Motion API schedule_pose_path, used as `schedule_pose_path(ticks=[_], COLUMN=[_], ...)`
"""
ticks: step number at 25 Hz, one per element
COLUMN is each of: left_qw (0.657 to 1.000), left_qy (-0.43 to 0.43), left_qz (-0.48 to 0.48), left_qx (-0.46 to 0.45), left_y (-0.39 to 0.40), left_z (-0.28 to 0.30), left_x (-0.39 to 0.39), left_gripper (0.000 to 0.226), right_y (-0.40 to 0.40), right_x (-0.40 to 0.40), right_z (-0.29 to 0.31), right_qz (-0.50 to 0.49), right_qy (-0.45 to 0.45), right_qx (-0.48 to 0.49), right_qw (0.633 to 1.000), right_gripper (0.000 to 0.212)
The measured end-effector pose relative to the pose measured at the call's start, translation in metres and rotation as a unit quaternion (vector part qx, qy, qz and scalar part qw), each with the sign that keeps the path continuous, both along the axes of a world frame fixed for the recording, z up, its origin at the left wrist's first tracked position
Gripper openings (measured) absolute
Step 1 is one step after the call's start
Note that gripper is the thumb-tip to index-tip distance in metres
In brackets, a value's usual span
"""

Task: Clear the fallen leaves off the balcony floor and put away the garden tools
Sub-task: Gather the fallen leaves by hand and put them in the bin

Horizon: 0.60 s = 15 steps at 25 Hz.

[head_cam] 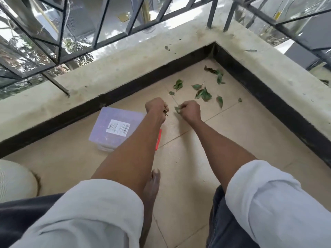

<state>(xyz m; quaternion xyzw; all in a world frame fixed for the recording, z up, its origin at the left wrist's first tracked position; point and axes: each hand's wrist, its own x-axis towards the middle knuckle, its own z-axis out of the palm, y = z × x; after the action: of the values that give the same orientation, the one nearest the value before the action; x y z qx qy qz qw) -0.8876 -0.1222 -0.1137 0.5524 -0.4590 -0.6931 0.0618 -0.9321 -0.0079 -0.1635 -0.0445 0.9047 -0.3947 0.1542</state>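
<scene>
Several green leaves (204, 93) lie scattered on the beige tiled floor (241, 140) in the balcony corner. My left hand (156, 108) is curled round small dark leaf bits just left of them. Beside it, my right hand (189, 110) pinches a green leaf (177, 109) low over the tiles. A clear plastic box with a white label (116, 127) sits on the floor under my left forearm, with a red handle or clip (158, 140) showing at its right edge.
A low concrete parapet (125, 65) with a black base strip and metal railing (100, 24) bounds the corner on two sides; a few leaf bits lie on top of it. A pale ribbed pot (16, 181) stands at the left edge. My bare foot (152, 187) rests between my knees.
</scene>
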Motion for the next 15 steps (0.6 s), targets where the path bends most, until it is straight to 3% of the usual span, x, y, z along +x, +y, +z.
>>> schedule_pose_path(ticks=[3, 5, 7, 9, 11, 13, 15], left_qw=[0.998, 0.994, 0.989, 0.979, 0.984, 0.99, 0.988], left_qy=[0.042, 0.062, 0.086, 0.109, 0.086, 0.045, 0.041], left_qz=[-0.014, -0.049, -0.047, -0.035, -0.044, -0.055, -0.065], left_qx=[0.051, 0.073, 0.113, 0.169, 0.15, 0.124, 0.13], left_y=[0.027, 0.044, 0.054, 0.066, 0.075, 0.078, 0.079], left_z=[-0.003, -0.003, -0.002, 0.0, -0.003, -0.006, -0.006], left_x=[-0.002, -0.001, -0.007, -0.014, -0.021, -0.025, -0.03], left_gripper=[0.021, 0.018, 0.022, 0.042, 0.037, 0.018, 0.024], right_y=[0.004, 0.008, 0.012, 0.017, 0.029, 0.049, 0.072], right_x=[-0.01, -0.01, -0.011, -0.01, -0.015, -0.025, -0.042], right_z=[0.035, 0.048, 0.05, 0.051, 0.054, 0.062, 0.059], right_qz=[-0.131, -0.109, -0.093, -0.064, -0.006, 0.05, 0.01], right_qy=[-0.143, -0.19, -0.178, -0.106, -0.084, -0.185, -0.213], right_qx=[-0.274, -0.334, -0.27, -0.135, -0.036, -0.089, -0.134], right_qw=[0.942, 0.917, 0.942, 0.983, 0.996, 0.977, 0.968], right_gripper=[0.025, 0.026, 0.02, 0.006, 0.008, 0.011, 0.013])
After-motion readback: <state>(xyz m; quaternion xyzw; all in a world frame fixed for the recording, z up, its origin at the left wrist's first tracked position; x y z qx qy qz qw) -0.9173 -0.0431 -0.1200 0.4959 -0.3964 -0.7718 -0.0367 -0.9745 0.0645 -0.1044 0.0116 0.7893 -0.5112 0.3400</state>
